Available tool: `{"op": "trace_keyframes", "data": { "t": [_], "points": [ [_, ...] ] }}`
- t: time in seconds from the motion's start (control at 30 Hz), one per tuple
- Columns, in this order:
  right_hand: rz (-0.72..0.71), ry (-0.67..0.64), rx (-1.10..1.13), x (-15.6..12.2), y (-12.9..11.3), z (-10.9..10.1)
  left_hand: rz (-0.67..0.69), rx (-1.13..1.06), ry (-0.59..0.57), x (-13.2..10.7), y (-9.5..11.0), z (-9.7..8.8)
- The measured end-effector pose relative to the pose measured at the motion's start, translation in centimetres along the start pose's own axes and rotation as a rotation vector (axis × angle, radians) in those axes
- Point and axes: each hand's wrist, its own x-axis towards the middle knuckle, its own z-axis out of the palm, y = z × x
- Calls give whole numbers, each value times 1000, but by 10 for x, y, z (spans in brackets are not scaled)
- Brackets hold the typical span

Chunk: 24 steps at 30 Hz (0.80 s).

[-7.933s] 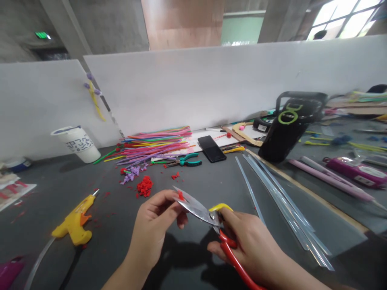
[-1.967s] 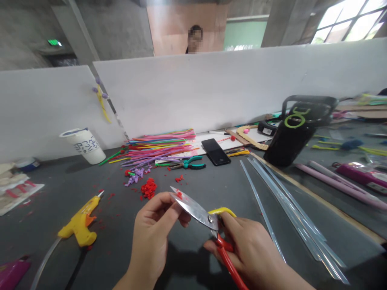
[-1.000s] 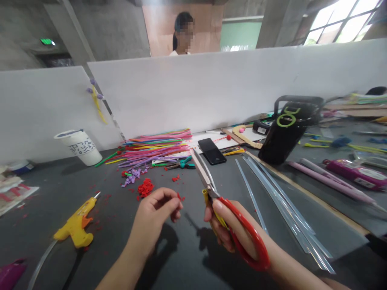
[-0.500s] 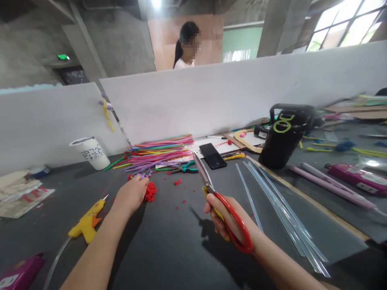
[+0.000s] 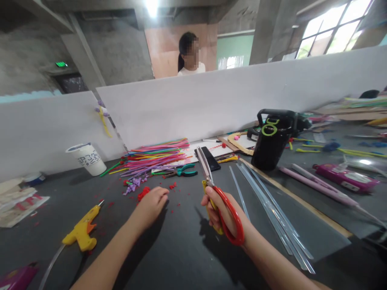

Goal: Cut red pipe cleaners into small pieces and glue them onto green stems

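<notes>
My right hand (image 5: pixel 222 211) is wrapped around a pair of scissors (image 5: pixel 225 213) with red handles, its blades pointing up and away over the table. A yellow stick-like piece (image 5: pixel 204 188) shows in the same grip, partly hidden by my fingers. My left hand (image 5: pixel 153 202) is low over the table with its fingers curled together, and I cannot make out what is in them. Just left of it lies a pile of small red pieces (image 5: pixel 143 193), partly covered by the hand. Small purple pieces (image 5: pixel 135 184) are heaped beyond that, and red bits (image 5: pixel 172 185) lie scattered nearby.
Coloured pipe cleaners (image 5: pixel 157 155), teal-handled pliers (image 5: pixel 181 172) and a phone (image 5: pixel 213 159) lie toward the white partition (image 5: pixel 181 108). A yellow glue gun (image 5: pixel 81 229) and paper cup (image 5: pixel 87 159) are left; clear glue sticks (image 5: pixel 269 201) and a black bottle (image 5: pixel 270 141) right.
My left hand has moved right, away from the purple pieces and past the red pile. The scissors remain in my right hand. The view has shifted slightly.
</notes>
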Motion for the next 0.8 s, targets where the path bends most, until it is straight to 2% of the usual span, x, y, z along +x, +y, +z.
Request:
{"op": "trace_keyframes", "data": {
  "t": [0.13, 0.23, 0.3, 0.37, 0.4, 0.43, 0.5, 0.6, 0.7, 0.8],
  "points": [
    [8, 10, 18, 0, 2, -1, -30, -30, 14, -10, 23, 39],
    [-20, 8, 18, -1, 2, -1, -48, -40, 33, -13, 35, 53],
    [-38, 4, 18, -1, 2, 0, 77, -102, -26, -15, 45, 51],
    [-41, 1, 20, -1, 1, 1, 337, -269, -142, -15, 55, 45],
    [-41, 1, 21, -1, 1, 2, 398, -338, -143, -15, 58, 42],
    [-44, 2, 24, -1, 1, 2, 392, -377, -98, -14, 59, 39],
    [-58, 9, 36, -2, 0, 1, 229, -357, 56, -7, 52, 35],
    [-60, 16, 56, -2, 0, -2, 53, -292, 173, 12, 26, 30],
    [-44, 24, 62, -1, 0, -4, -5, -242, 179, 34, -2, 28],
    [-42, 35, 57, 1, -1, -4, -5, -224, 136, 48, -13, 29]
  ]
}}
